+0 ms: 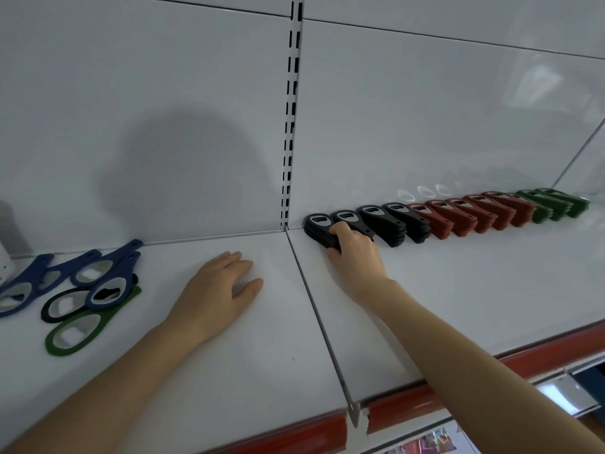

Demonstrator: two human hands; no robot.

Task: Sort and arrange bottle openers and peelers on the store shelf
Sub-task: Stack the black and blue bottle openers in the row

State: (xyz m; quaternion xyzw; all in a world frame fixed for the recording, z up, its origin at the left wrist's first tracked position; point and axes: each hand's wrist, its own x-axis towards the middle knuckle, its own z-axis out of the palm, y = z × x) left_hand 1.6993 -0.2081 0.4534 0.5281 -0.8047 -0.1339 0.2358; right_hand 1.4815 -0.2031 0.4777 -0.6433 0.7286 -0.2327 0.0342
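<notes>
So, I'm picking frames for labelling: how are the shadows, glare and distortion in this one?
Head view: a broad soft shadow falls on the back panel above the left hand; pale glare and faint opener reflections sit on the glossy right panel; the wide lens stretches the right forearm toward the lower corner; the far green openers look slightly soft.

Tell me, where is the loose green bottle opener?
Head view, far left: the green opener lies flat on the shelf, beside a black opener, left of the left hand.
</notes>
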